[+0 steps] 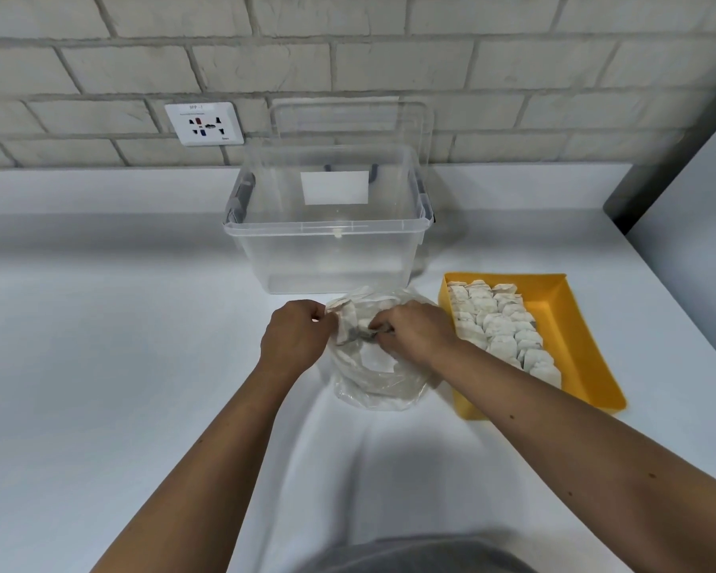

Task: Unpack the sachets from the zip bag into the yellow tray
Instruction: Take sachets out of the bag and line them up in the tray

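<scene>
On the white desk (120, 366), before a clear plastic storage box (327, 250), the half-filled rectangular yellow tray (575, 324) sits just right of the crumpled clear zip bag (373, 386). The left hand (292, 337) pinches the bag's mouth; the right hand (414, 330) curls round white paper sachets (348, 324) there. A loose grip could spill sachets onto the desk, or drag the limp bag along.
</scene>
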`<state>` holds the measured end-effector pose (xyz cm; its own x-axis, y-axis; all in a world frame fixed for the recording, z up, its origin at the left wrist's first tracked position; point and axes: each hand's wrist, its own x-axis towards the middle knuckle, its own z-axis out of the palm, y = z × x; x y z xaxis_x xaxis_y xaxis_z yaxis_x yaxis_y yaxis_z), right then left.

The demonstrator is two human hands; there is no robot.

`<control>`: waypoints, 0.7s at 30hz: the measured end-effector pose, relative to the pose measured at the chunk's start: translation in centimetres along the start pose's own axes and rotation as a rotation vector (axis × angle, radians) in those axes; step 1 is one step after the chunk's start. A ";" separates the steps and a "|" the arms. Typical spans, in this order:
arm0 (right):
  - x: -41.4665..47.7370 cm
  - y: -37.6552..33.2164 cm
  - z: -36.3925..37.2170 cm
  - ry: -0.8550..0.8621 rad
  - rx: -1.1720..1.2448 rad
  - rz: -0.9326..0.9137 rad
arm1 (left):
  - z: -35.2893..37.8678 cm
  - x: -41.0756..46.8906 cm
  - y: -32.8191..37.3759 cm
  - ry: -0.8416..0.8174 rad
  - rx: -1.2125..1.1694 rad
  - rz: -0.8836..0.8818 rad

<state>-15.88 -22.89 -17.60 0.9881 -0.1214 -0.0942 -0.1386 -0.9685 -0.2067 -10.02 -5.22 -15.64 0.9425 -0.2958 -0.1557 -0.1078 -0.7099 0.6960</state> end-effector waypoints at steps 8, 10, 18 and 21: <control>-1.5 1.8 -3.9 0.006 0.242 -0.065 | -1.4 -0.7 1.2 -0.009 -0.316 -0.008; -2.3 2.0 -5.5 -0.028 0.339 -0.068 | -1.5 -0.8 1.8 0.016 -0.363 0.015; -3.8 0.5 -10.2 -0.113 0.516 -0.226 | -0.5 -1.7 3.8 -0.197 -0.600 0.090; -3.3 0.2 -9.8 -0.037 0.557 -0.171 | -0.3 -2.5 4.2 -0.291 -0.673 0.034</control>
<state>-18.57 -24.83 -7.80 0.9980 0.0439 -0.0461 -0.0011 -0.7123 -0.7019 -12.72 -7.32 -12.13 0.8100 -0.5349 -0.2405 0.1701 -0.1782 0.9692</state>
